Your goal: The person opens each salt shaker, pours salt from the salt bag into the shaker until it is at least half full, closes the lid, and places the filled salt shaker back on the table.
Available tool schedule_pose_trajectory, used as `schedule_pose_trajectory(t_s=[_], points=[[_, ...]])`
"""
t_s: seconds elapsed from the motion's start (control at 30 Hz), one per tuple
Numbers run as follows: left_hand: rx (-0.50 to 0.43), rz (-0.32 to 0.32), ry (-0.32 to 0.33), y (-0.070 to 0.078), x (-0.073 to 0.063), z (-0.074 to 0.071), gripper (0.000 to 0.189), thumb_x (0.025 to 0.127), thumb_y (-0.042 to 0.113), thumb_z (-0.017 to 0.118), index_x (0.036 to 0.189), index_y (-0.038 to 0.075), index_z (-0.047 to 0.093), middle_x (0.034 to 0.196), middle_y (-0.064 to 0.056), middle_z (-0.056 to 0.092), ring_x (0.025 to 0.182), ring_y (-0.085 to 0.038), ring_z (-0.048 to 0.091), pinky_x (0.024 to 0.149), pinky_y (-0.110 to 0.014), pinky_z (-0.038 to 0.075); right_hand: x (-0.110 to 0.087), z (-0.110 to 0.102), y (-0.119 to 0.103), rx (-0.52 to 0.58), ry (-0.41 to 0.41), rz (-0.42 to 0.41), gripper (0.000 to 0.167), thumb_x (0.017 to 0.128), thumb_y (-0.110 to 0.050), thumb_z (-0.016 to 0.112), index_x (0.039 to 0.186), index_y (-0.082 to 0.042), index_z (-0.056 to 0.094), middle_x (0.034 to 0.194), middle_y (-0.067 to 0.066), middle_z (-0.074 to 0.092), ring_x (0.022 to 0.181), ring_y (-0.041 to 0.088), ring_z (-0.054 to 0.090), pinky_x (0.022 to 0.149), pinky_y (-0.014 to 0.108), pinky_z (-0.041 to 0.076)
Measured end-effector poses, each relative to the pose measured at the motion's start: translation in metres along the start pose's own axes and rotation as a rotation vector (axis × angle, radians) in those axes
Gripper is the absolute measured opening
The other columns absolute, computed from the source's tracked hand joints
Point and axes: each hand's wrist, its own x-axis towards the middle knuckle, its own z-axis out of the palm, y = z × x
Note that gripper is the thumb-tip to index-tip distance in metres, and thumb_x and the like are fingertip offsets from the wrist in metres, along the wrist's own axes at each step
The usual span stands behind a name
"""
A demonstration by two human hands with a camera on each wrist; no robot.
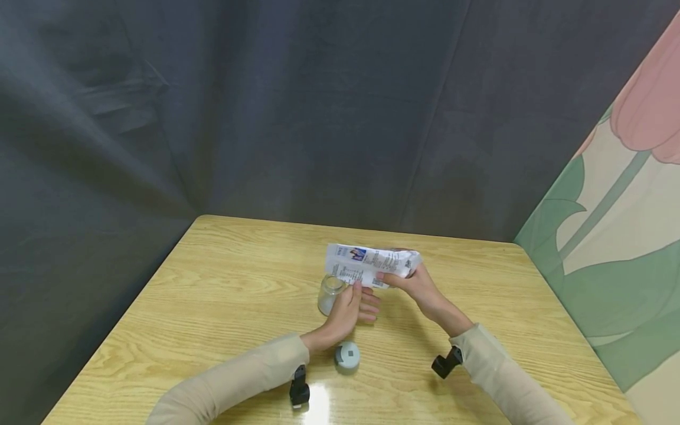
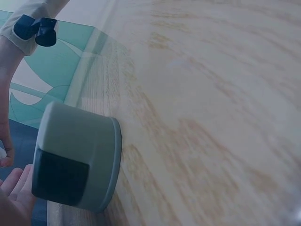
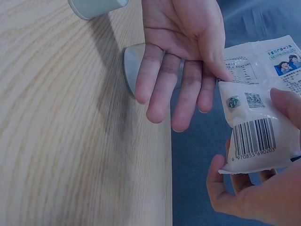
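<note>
My right hand [image 1: 419, 286] grips a white printed plastic packet [image 1: 366, 267] above the table, thumb on the near face and fingers behind. Blue pictures and small print show on it, and its barcode appears in the right wrist view. The packet's left end is above and behind the mouth of a clear glass jar [image 1: 326, 301]. My left hand [image 3: 183, 61] is beside the jar, its fingers straight and spread and its thumb touching the packet's edge. Whitish stuff seems to lie low in the jar. Close to my left wrist stands a grey-green lid [image 1: 347, 355] with a dark square patch.
The wooden table [image 1: 239, 283] carries the jar and lid. Dark cloth [image 1: 329, 118] hangs behind and to the left. On the right is a tulip-patterned curtain [image 1: 627, 254]. Each sleeve has a small black camera [image 1: 299, 389] at the wrist.
</note>
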Motion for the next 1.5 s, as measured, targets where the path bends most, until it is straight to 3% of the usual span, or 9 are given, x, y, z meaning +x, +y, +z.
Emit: schedule_pose_trajectory(t_s=[0.4, 0.73, 1.07, 1.3, 1.5], points=[[-0.025, -0.012, -0.001, 0.0004, 0.0024, 0.0002, 0.053, 0.112, 0.027, 0.016, 0.12, -0.015, 0.047, 0.113, -0.031, 0.062, 0.101, -0.048, 0.064, 0.083, -0.047, 0.06, 0.0004, -0.0008, -0.0006, 0.008, -0.014, -0.02, 0.038, 0.091, 0.006, 0.067, 0.125, -0.008, 0.062, 0.116, 0.009, 0.07, 0.1, 0.024, 0.069, 0.074, 0.032, 0.061], [-0.006, -0.003, -0.013, 0.0005, -0.0001, -0.0009, 0.057, 0.111, 0.031, 0.016, 0.121, -0.016, 0.045, 0.112, -0.026, 0.063, 0.101, -0.046, 0.065, 0.082, -0.037, 0.061, 0.0, 0.0002, -0.0015, 0.004, -0.015, -0.01, 0.038, 0.091, 0.006, 0.068, 0.126, -0.007, 0.061, 0.115, 0.009, 0.07, 0.1, 0.023, 0.069, 0.074, 0.031, 0.061], [-0.025, 0.017, -0.021, -0.0004, -0.0013, -0.0014, 0.057, 0.111, 0.032, 0.018, 0.121, -0.018, 0.045, 0.112, -0.029, 0.062, 0.101, -0.049, 0.064, 0.082, -0.041, 0.061, 0.0007, -0.0009, 0.0014, 0.002, -0.04, -0.034, 0.037, 0.092, 0.006, 0.067, 0.127, -0.006, 0.061, 0.117, 0.01, 0.069, 0.102, 0.024, 0.068, 0.075, 0.032, 0.061], [-0.006, 0.079, -0.037, -0.004, -0.0014, -0.0029, 0.063, 0.111, 0.036, 0.016, 0.119, -0.019, 0.045, 0.108, -0.027, 0.064, 0.097, -0.044, 0.067, 0.079, -0.038, 0.062, 0.0007, -0.0004, 0.0012, 0.006, -0.037, -0.022, 0.038, 0.091, 0.005, 0.067, 0.127, -0.005, 0.06, 0.118, 0.011, 0.069, 0.103, 0.026, 0.068, 0.076, 0.033, 0.061], [-0.027, 0.019, -0.02, -0.0022, -0.0012, -0.0021, 0.06, 0.111, 0.033, 0.017, 0.121, -0.019, 0.045, 0.111, -0.03, 0.063, 0.101, -0.049, 0.064, 0.082, -0.041, 0.061, 0.0008, 0.0007, 0.0011, 0.005, -0.031, -0.016, 0.039, 0.091, 0.005, 0.068, 0.128, -0.005, 0.06, 0.118, 0.011, 0.069, 0.103, 0.027, 0.068, 0.076, 0.034, 0.061]])
